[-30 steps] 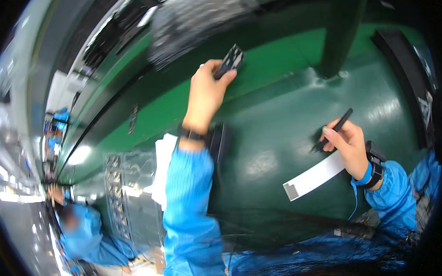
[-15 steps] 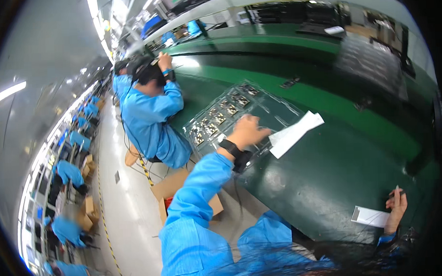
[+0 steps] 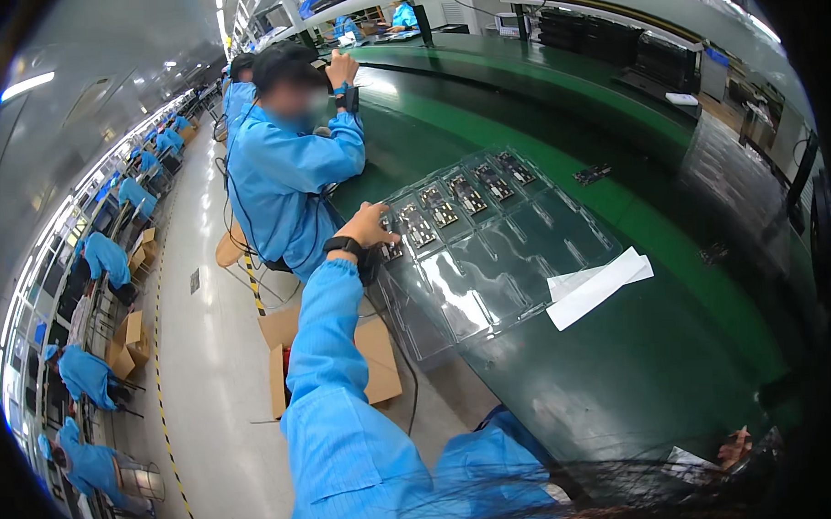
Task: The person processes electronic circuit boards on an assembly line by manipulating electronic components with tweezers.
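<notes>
A clear plastic tray (image 3: 536, 296) lies tilted along the left part of the green table, with a row of small dark circuit boards (image 3: 468, 195) in its far compartments. At the row's left end my left hand (image 3: 369, 226) has its fingers closed around the edge of a circuit board (image 3: 391, 249). That board is partly covered by the fingers. My right hand (image 3: 735, 448) is low at the right, dark and partly cut off by shadow, so its fingers are unclear. Beside it is a pale, shiny flat piece (image 3: 693, 465).
White paper strips (image 3: 599, 285) lie crossed over the tray's right corner. Loose dark parts (image 3: 592, 174) rest beyond the tray, and another board (image 3: 713, 253) farther right. A co-worker in blue (image 3: 279, 164) sits at the left. An open cardboard box (image 3: 378, 357) stands below the table edge.
My left hand has moved left from above the tray's middle to the board at the row's end. The view has shifted, and my right hand now shows lower and darker.
</notes>
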Action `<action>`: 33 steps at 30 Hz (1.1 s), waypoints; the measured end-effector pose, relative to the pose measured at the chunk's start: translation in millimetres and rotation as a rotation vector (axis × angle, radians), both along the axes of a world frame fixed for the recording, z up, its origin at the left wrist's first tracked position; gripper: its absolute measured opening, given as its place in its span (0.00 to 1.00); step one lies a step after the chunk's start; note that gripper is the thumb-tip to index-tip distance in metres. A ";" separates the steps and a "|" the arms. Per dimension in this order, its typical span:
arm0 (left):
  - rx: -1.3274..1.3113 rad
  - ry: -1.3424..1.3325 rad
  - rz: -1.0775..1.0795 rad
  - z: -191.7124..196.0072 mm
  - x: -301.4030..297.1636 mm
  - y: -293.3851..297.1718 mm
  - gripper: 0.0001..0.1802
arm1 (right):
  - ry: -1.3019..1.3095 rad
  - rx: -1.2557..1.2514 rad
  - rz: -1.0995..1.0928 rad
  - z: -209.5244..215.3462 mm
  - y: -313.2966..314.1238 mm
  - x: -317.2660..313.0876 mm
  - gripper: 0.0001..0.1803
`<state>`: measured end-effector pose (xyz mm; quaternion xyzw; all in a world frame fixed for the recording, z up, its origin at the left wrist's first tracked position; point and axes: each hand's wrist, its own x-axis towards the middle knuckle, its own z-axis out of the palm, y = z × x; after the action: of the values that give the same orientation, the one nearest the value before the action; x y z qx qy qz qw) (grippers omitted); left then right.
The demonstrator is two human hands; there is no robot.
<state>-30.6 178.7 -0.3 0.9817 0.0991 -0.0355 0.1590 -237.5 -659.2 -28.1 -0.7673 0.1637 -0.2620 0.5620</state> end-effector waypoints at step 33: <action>-0.813 -0.188 0.054 28.8 82.9 -15.2 0.16 | -0.103 -0.030 -0.115 -23.8 -15.4 30.8 0.21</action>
<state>52.3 163.5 28.6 0.8350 0.0880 0.0225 0.5427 -206.7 -674.5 -51.9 -0.7505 0.1744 -0.3357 0.5420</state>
